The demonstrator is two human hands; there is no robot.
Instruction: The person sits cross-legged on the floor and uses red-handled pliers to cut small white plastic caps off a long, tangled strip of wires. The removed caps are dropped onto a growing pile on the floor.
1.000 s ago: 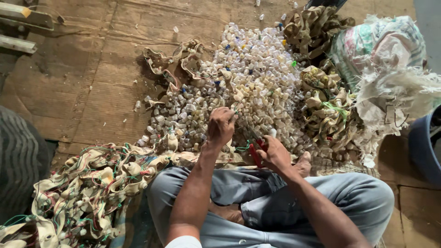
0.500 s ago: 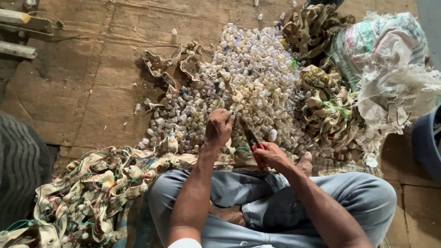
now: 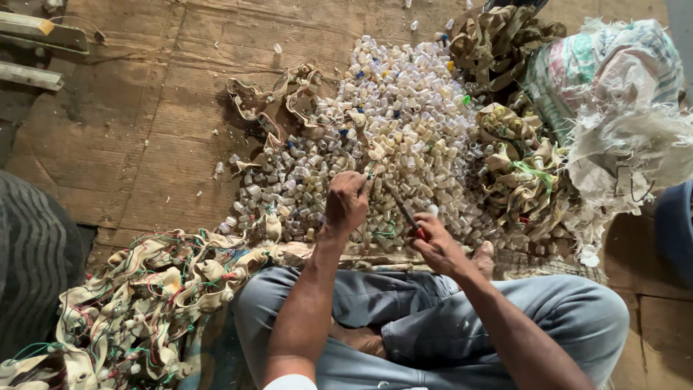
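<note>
I sit cross-legged on cardboard in front of a big heap of small pale plastic caps (image 3: 390, 123). My left hand (image 3: 346, 202) is closed around a small pale piece held just above the heap's near edge. My right hand (image 3: 433, 242) grips a red-handled cutting tool (image 3: 404, 209) whose dark tip points up-left toward the piece in my left hand. The two hands are close together, about a hand's width apart.
A tangle of tan strips with coloured wires (image 3: 137, 303) lies at my left knee. More tan strips (image 3: 512, 166) pile up on the right, beside a torn woven sack (image 3: 613, 94). A striped mat (image 3: 32, 260) is at the far left, and a blue tub (image 3: 675, 231) at the right edge.
The tool's tip has swung up toward my left hand. Both hands stayed at the heap's near edge.
</note>
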